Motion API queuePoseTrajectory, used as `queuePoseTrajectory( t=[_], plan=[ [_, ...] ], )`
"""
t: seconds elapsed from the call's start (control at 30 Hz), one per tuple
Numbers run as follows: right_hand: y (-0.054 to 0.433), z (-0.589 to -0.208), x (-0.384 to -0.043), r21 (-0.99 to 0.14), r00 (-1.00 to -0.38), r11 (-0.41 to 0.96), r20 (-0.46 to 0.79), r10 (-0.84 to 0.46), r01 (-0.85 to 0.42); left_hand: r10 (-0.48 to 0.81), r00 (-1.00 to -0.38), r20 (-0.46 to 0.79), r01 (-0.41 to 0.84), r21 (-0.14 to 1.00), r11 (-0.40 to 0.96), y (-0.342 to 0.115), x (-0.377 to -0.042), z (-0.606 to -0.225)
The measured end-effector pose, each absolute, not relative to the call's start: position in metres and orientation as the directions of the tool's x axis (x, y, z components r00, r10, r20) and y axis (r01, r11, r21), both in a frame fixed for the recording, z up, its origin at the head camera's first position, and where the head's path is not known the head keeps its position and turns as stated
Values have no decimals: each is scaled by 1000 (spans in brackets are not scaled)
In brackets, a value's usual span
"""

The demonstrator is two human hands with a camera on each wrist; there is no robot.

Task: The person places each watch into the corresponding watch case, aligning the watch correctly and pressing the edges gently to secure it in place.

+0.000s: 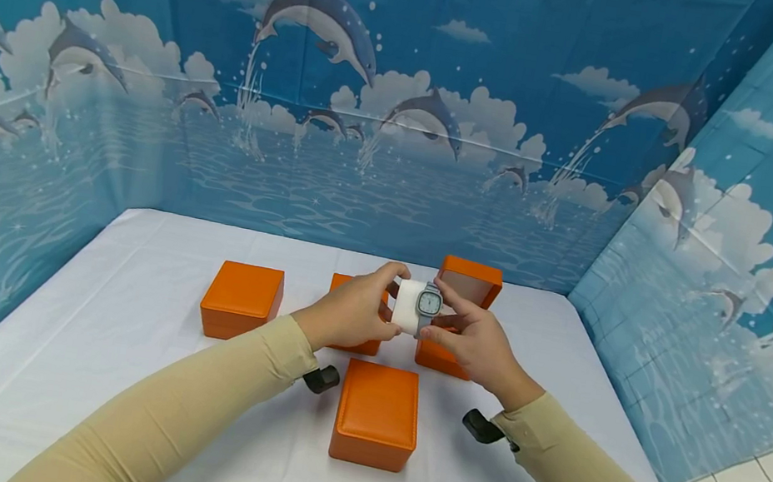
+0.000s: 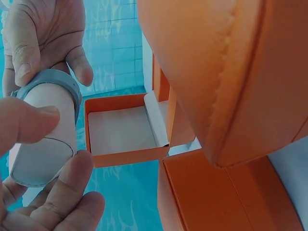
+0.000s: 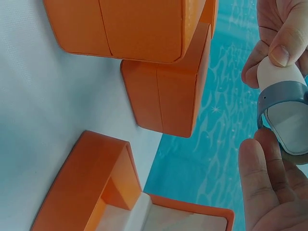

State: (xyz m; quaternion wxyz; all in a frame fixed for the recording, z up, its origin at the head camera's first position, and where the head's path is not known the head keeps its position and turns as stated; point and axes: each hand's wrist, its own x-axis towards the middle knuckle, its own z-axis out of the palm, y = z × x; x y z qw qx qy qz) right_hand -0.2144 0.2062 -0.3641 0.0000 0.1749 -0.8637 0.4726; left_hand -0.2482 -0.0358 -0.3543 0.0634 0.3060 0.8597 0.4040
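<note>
A wristwatch (image 1: 429, 303) with a grey band and square case is wrapped round a white watch cushion (image 1: 406, 305), held up over the table. My left hand (image 1: 355, 308) pinches the cushion's left end between thumb and fingers. My right hand (image 1: 476, 338) grips the watch side, its thumb and fingertips at the band (image 2: 57, 78). Just behind and below the right hand stands an open orange box (image 1: 440, 357), lid (image 1: 474, 276) tilted back and pale lining showing. The right hand partly hides this box.
Closed orange boxes stand on the white-covered table (image 1: 276, 459): one at the left (image 1: 242, 301), one in front (image 1: 377, 417) between the forearms, and another (image 1: 358, 346) partly behind the left hand. A dolphin-print curtain (image 1: 379, 189) encloses the back and sides.
</note>
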Motion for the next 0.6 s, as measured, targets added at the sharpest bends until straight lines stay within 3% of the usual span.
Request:
queuePoseTrajectory(
  t=[0.6],
  plan=[
    [205, -366, -216, -806, -942, 511, 162, -295, -298, 573, -809, 130, 473, 723, 503, -35, -250, -356]
  ],
)
